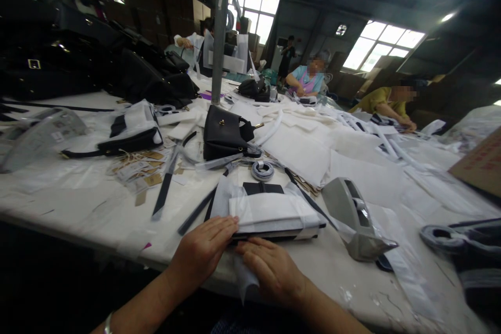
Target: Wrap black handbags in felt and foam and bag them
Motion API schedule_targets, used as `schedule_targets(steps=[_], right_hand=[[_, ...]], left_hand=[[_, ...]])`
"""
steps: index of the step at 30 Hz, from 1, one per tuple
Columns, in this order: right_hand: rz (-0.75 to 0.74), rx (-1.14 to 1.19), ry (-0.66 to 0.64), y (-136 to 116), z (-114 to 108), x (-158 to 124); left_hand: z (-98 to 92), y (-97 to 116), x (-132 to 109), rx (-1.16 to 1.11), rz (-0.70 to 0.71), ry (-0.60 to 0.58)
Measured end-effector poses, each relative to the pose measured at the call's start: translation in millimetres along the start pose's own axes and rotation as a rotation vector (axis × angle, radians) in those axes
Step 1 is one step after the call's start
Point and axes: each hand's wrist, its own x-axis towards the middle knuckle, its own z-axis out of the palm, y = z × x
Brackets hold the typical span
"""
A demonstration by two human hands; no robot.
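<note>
A flat black bag wrapped in white paper (274,214) lies on the white table (70,203) just in front of me. My left hand (203,250) rests on the wrap's near left corner, fingers stretched out flat against the paper. Fingers together, my right hand (274,269) presses along the near edge of the wrap, over a loose strip of white paper (245,279) that hangs off the table edge. Neither hand grips anything.
A grey tape dispenser (352,219) stands right of the wrap, a tape roll (262,170) behind it. Black straps (168,177), a small black handbag (225,133), paper tags (141,169) and white sheets lie around. Black bags pile at far left. Other people work at the far end.
</note>
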Motion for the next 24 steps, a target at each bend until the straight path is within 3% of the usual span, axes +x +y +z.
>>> schedule_targets(steps=[5, 10, 17, 24], right_hand=[[0.149, 0.109, 0.038, -9.5, 10.3, -3.1], [0.143, 0.102, 0.000, -15.8, 7.1, -7.7], [0.072, -0.127, 0.082, 13.9, -11.4, 19.9], [0.086, -0.222, 0.005, 27.9, -14.3, 35.7]], left_hand=[[-5.6, -2.8, 3.3, -0.003, 0.041, -0.030], [-0.8, 0.2, -4.0, 0.061, 0.084, 0.014], [0.9, 7.1, -5.2, 0.109, 0.082, 0.043], [1.7, 9.5, -4.3, 0.081, 0.027, 0.064]])
